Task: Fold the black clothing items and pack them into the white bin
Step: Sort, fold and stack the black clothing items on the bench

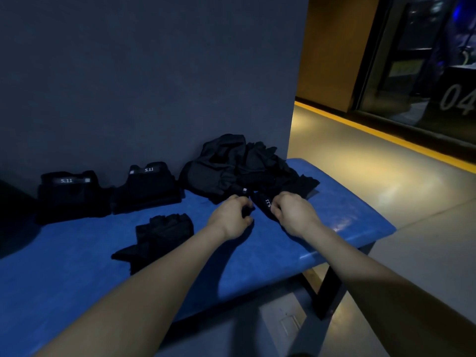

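Two hands, left hand and right hand, pinch with curled fingers the black waistband at the unfolded pile's six o'clock edge. Two folded stacks sit at nine o'clock on the blue tabletop.

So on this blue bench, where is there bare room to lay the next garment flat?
Bare bench lies left of the loose garment, below the folded stacks. The far right is crowded: the unfolded pile, with both hands gripping a waistband.

Two folded stacks left of heap.
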